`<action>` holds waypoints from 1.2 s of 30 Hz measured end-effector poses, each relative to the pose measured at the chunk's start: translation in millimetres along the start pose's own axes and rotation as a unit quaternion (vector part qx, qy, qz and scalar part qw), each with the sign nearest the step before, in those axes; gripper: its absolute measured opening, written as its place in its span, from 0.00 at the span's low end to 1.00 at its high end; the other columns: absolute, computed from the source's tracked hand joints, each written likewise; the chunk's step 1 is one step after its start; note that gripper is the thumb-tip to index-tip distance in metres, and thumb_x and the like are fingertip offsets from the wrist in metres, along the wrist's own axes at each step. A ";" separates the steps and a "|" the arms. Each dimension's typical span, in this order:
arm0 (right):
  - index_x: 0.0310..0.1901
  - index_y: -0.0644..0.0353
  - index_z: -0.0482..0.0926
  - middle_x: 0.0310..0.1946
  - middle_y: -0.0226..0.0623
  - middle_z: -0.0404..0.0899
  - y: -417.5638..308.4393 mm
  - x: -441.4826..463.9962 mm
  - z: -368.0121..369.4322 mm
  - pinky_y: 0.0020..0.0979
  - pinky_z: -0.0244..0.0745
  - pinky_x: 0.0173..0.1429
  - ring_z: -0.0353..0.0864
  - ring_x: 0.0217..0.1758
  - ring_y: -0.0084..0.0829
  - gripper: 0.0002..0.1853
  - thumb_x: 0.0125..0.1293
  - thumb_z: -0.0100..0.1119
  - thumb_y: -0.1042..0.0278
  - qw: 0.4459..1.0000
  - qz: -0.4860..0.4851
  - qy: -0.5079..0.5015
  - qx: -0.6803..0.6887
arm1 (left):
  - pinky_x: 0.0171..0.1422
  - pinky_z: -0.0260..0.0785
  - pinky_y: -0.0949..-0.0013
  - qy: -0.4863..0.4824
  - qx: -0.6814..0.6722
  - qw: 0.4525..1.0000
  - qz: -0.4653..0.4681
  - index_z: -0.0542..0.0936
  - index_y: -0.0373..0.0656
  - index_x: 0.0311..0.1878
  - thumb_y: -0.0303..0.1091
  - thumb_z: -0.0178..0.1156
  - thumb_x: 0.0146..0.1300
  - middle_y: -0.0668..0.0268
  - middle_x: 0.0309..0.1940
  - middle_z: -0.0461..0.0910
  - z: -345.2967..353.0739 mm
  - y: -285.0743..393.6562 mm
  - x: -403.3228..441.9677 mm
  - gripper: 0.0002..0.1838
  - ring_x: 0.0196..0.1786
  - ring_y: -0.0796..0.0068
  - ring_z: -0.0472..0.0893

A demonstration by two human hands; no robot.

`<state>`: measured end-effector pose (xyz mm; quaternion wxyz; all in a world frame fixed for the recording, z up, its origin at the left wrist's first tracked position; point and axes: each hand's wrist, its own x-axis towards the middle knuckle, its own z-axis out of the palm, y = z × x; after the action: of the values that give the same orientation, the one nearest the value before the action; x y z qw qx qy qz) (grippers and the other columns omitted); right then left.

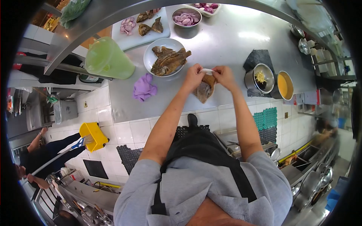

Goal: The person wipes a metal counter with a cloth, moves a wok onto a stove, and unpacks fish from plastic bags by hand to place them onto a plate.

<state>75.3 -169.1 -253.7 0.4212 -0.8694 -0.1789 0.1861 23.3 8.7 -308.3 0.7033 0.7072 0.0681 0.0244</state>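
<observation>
Over the front of the steel table I hold a small bag by its whitish top edge. Something brown and grey shows in it; what it is I cannot make out. My left hand is closed on one side of the rim, and my right hand pinches the other side. Just left of my left hand, a white plate bears a browned, fried-looking whole fish. A crumpled purple cloth lies in front of the plate.
On the steel table are a cutting board with sliced onion and fish pieces, a bowl of sliced onion, a green bucket, a bowl with yellow shreds and a pot of orange liquid. Behind, a person holds a mop near a yellow bucket.
</observation>
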 end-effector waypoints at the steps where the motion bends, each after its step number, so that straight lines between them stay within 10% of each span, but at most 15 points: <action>1: 0.46 0.65 0.82 0.35 0.41 0.83 0.9 2.1 -7.1 0.38 0.80 0.38 0.85 0.37 0.39 0.10 0.64 0.62 0.72 0.992 0.048 -0.058 0.105 | 0.35 0.66 0.74 -0.004 -0.047 0.999 -0.002 0.74 0.41 0.33 0.22 0.61 0.62 0.71 0.26 0.75 -1.0 0.8 -2.7 0.05 0.29 0.84 0.71; 5: 0.45 0.69 0.82 0.31 0.36 0.82 -2.3 4.5 -4.5 0.33 0.79 0.37 0.83 0.36 0.26 0.12 0.64 0.66 0.70 0.979 0.013 -0.052 0.195 | 0.36 0.69 0.73 0.003 -0.124 0.992 -0.026 0.75 0.39 0.34 0.22 0.60 0.61 0.69 0.28 0.78 -6.0 7.1 -5.7 0.03 0.30 0.81 0.75; 8: 0.46 0.69 0.82 0.32 0.40 0.83 -20.8 -6.7 -2.8 0.33 0.78 0.39 0.82 0.35 0.30 0.16 0.62 0.69 0.65 0.991 -0.097 0.078 0.056 | 0.36 0.69 0.73 0.063 -0.105 0.991 -0.048 0.75 0.39 0.33 0.23 0.59 0.61 0.69 0.27 0.77 -20.0 6.5 -4.6 0.03 0.31 0.81 0.75; 17: 0.37 0.66 0.82 0.36 0.54 0.83 -47.1 -20.3 23.0 0.48 0.76 0.48 0.82 0.41 0.55 0.11 0.54 0.64 0.69 0.973 -0.117 -0.083 -0.179 | 0.35 0.68 0.74 0.078 -0.105 0.990 -0.053 0.76 0.40 0.34 0.24 0.61 0.61 0.70 0.27 0.77 -35.5 -15.0 -9.9 0.03 0.29 0.82 0.74; 26: 0.40 0.62 0.82 0.38 0.48 0.82 -149.2 -17.4 -4.3 0.46 0.78 0.47 0.82 0.42 0.51 0.11 0.54 0.62 0.72 0.930 -0.236 -0.051 -0.278 | 0.31 0.68 0.71 0.135 -0.086 0.978 -0.132 0.79 0.40 0.36 0.28 0.61 0.66 0.71 0.26 0.77 -75.6 -27.6 -48.0 0.03 0.28 0.80 0.75; 36: 0.46 0.66 0.79 0.39 0.46 0.82 -202.8 13.2 3.7 0.39 0.81 0.46 0.84 0.39 0.47 0.16 0.55 0.63 0.75 0.916 -0.363 -0.058 -0.161 | 0.24 0.72 0.68 0.073 -0.179 0.954 -0.231 0.78 0.41 0.50 0.34 0.56 0.74 0.69 0.29 0.80 -93.6 -18.0 -104.8 0.09 0.24 0.80 0.76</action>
<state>53.7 -42.6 -96.1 0.3027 -0.7887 -0.5337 0.0393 -93.7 87.8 -318.9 0.7980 0.5309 0.2749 -0.0755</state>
